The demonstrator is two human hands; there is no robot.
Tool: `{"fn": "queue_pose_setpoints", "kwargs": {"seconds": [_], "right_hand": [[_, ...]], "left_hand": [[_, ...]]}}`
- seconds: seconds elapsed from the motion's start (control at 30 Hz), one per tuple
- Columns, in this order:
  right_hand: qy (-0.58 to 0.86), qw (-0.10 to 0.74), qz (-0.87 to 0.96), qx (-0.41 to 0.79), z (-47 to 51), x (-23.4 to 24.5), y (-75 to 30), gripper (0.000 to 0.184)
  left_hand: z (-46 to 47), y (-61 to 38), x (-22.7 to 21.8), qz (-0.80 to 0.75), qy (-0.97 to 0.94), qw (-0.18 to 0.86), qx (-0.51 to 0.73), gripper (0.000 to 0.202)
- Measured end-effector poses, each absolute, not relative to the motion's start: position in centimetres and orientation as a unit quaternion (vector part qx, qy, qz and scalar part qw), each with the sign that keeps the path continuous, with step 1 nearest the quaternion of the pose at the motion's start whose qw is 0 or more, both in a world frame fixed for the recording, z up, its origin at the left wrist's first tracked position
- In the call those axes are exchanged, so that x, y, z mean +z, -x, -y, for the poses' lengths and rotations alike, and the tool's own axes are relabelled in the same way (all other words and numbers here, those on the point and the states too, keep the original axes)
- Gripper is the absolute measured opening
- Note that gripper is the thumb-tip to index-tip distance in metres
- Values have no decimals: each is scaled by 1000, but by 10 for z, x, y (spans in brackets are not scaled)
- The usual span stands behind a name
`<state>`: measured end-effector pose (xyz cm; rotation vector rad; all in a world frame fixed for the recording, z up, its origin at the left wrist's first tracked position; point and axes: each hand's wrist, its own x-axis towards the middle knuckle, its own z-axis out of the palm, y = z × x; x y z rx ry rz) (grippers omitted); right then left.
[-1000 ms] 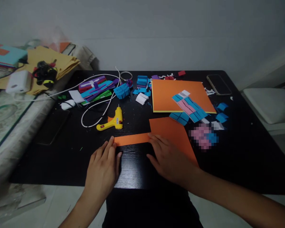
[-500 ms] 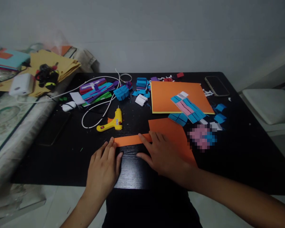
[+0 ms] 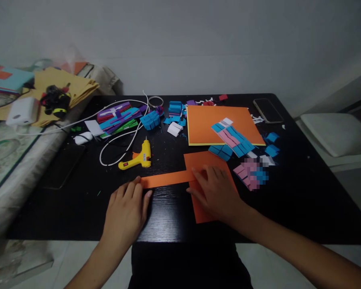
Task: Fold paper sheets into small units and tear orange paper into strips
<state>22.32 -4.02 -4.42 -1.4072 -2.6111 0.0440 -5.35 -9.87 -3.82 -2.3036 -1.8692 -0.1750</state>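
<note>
An orange paper sheet with a long strip sticking out to the left lies on the black table. My left hand lies flat with fingers spread, its fingertips at the left end of the strip. My right hand rests flat on the wide part of the sheet, fingers stretched out and pressing it down. A yellow glue gun lies just beyond the strip.
A larger orange sheet with blue and pink paper pieces lies further back. Coloured paper stacks, white cable, a phone and blue scraps litter the table. A cluttered side surface stands at left.
My right hand slid left along the strip, then drew back right onto the wide part of the sheet. The left hand stayed at the strip's left end.
</note>
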Motion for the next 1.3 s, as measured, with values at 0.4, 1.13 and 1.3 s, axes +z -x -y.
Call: {"fn": "queue_pose_setpoints", "kwargs": {"seconds": [0.4,1.13,1.3], "right_hand": [[461,79,884,9,31,-45,-218,38],[461,138,871,96,18,-48,-223,20],[443,211,856,165,13,-50,-228,17]], "left_hand": [[74,-14,-48,490,860,9,-145,45],[82,62,-36,605,787,49,-110,36],[59,36,-33,516,845,-41,-131,39]]}}
